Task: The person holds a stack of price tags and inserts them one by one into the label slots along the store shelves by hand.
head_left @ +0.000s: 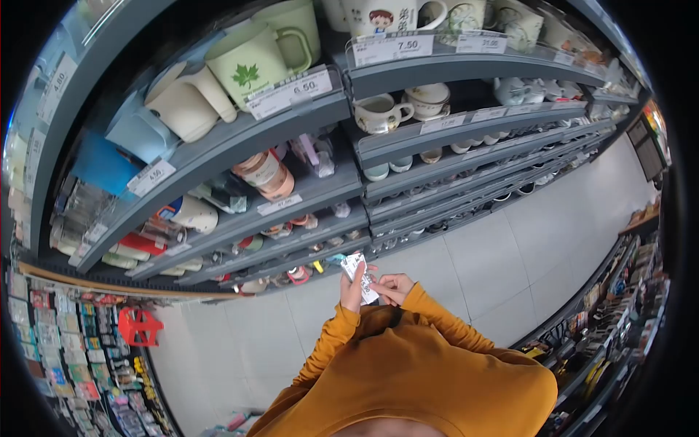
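In front of my chest, my left hand (pixel 351 289) is closed around white printed price labels (pixel 367 293), its thumb lying over them. How many labels there are, I cannot tell. From the other side my right hand (pixel 394 288) reaches in with curled fingers, its fingertips pinched at the labels' right edge. Both hands are in front of the lower shelves (pixel 320 253), which hold small packed goods. Higher up, a light green cup with a leaf print (pixel 247 71) stands above a 6.50 price tag (pixel 291 91).
Shelving with mugs (pixel 382 113), bowls and cups curves across the front. A red plastic basket or stool (pixel 140 326) is on the left, near hanging packaged goods (pixel 65 342). Grey tiled floor (pixel 502 255) runs along the aisle, with another stocked rack (pixel 597 320) at the right.
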`<state>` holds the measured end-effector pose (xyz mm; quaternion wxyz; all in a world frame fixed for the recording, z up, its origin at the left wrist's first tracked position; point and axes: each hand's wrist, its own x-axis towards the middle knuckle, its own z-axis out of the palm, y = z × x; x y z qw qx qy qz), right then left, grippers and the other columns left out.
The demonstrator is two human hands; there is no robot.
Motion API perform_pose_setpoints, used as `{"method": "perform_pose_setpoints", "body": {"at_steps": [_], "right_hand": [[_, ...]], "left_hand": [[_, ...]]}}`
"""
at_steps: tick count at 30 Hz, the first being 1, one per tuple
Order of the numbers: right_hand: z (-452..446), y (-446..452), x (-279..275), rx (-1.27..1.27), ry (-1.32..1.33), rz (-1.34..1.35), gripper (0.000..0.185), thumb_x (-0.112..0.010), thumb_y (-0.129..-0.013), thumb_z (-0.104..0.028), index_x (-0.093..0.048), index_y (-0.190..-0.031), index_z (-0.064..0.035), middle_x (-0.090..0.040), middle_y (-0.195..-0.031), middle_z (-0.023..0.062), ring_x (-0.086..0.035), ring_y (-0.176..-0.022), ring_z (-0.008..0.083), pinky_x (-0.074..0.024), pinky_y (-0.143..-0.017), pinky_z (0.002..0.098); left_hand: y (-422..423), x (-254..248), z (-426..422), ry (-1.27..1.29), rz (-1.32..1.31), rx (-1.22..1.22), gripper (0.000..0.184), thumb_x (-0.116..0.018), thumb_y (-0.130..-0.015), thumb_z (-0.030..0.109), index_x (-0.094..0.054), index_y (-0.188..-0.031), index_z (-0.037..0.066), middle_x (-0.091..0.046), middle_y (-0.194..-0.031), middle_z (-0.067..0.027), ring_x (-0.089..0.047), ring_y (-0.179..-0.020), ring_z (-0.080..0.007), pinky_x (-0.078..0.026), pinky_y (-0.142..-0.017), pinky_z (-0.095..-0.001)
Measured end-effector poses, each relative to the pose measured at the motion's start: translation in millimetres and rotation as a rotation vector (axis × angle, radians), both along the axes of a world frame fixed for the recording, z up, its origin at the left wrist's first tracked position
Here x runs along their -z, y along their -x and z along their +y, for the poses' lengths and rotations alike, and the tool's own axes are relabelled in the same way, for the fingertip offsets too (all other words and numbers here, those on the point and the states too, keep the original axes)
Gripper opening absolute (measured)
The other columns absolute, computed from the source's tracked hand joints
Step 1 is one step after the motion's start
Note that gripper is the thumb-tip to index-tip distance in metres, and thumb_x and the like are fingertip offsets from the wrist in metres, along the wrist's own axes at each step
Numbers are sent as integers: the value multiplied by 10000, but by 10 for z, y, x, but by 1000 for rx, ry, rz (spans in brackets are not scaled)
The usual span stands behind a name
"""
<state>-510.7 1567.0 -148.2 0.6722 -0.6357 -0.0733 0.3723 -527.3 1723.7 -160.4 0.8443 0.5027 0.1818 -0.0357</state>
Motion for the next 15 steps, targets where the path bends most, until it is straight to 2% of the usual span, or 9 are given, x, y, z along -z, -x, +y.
{"method": "perform_pose_setpoints", "body": {"at_steps": [1, 2, 5, 6, 9, 12, 15], "right_hand": [[-16, -65, -46, -6, 18, -45, 264, -622, -920, -276, -579, -785, -52, -525, -543, -2, -454, -464, 52, -344, -443, 218], [-35, -122, -97, -12, 36, -87, 259, -619, -921, -269, -583, -791, -48, -531, -550, 0, -471, -479, 54, -362, -455, 220], [-125, -353, -337, 89, 179, -372, 241, -618, -919, -252, -595, -823, -32, -553, -572, 2, -508, -514, 57, -401, -483, 223], [-170, -448, -296, 163, 147, -409, 276, -630, -907, -285, -619, -832, -19, -586, -585, 23, -538, -535, 62, -434, -516, 230], [-288, -698, -649, 378, 219, -486, 241, -646, -898, -252, -634, -854, -15, -619, -627, 22, -564, -565, 52, -447, -534, 215], [-452, -902, -1017, 493, 208, -629, 231, -647, -898, -229, -634, -870, -1, -627, -657, 15, -566, -589, 40, -451, -541, 208], [-738, -1161, -1352, 578, 257, -844, 163, -646, -887, -165, -641, -914, -4, -638, -739, 41, -577, -623, 77, -465, -561, 223]], "left_hand": [[-30, 14, 29, 22, -23, 25, 411, -490, -983, 211, -379, -1350, 63, -638, -964, -99, -605, -735, -124, -504, -599, -251], [-39, 27, 80, 82, -43, 75, 533, -504, -971, 167, -247, -1437, 128, -624, -1080, -136, -630, -779, -163, -531, -637, -275], [-25, -163, 113, 101, -51, 124, 568, -531, -951, 139, -238, -1438, 153, -586, -1196, -162, -643, -801, -202, -542, -643, -296], [-6, -231, 143, 161, -25, 165, 565, -545, -939, 131, -260, -1427, 149, -551, -1267, -169, -649, -823, -225, -546, -647, -306], [110, -304, 171, 211, 73, 222, 506, -541, -940, 131, -315, -1392, 134, -545, -1271, -156, -647, -853, -234, -561, -698, -323], [186, -246, 120, 407, 216, 296, 503, -518, -954, 131, -287, -1401, 133, -532, -1278, -161, -638, -909, -242, -560, -729, -336], [250, -435, -98, 397, 137, 379, 496, -512, -962, 154, -292, -1407, 131, -531, -1282, -152, -629, -928, -229, -548, -783, -330]]}}
